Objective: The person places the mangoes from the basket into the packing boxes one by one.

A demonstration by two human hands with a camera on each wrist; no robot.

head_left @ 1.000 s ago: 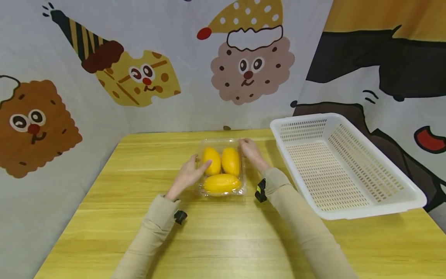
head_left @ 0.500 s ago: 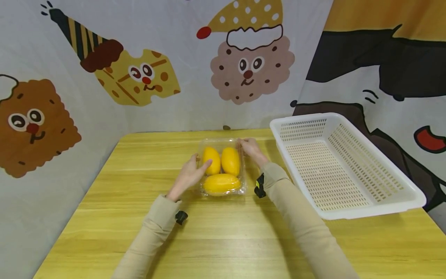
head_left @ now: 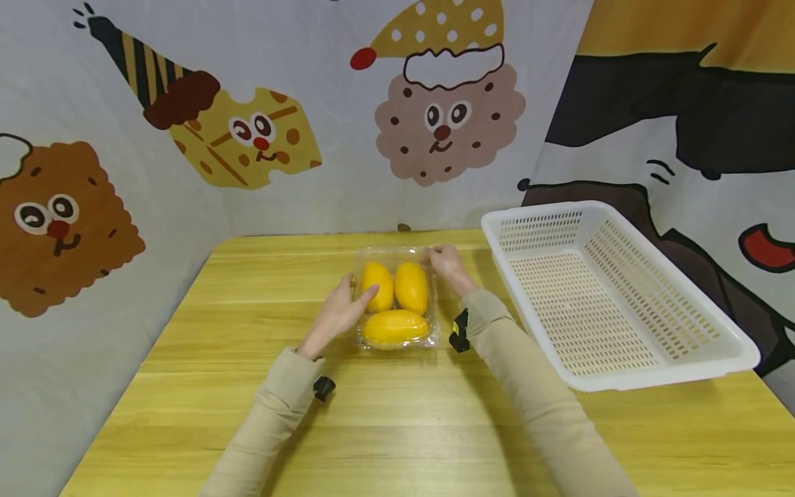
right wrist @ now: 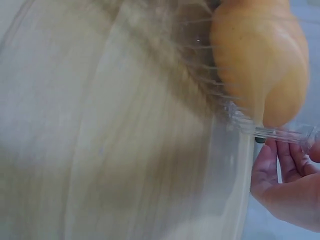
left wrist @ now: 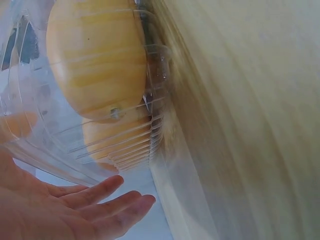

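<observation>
A clear plastic clamshell box (head_left: 395,254) lies on the wooden table, holding three smooth yellow fruits that look like mangoes. Two stand side by side, a left fruit (head_left: 377,284) and a right fruit (head_left: 411,286); a front fruit (head_left: 395,327) lies crosswise. My left hand (head_left: 338,307) is at the box's left side, its thumb over the lid. In the left wrist view its fingers (left wrist: 107,187) extend fairly straight beside the box wall. My right hand (head_left: 446,264) pinches the edge of the box near its far right corner; the right wrist view shows thumb and fingers (right wrist: 287,157) around that edge.
A white slotted plastic basket (head_left: 540,321) stands to the right, beyond my right forearm. Behind the wooden table (head_left: 397,428) hangs a cloth (head_left: 348,200) printed with cartoon figures. Small dark wrist cameras sit under both beige sleeves.
The box and fruits stay in place. My right wrist has shifted slightly to the left, its hand still at the far right corner. My left hand stays almost still.
</observation>
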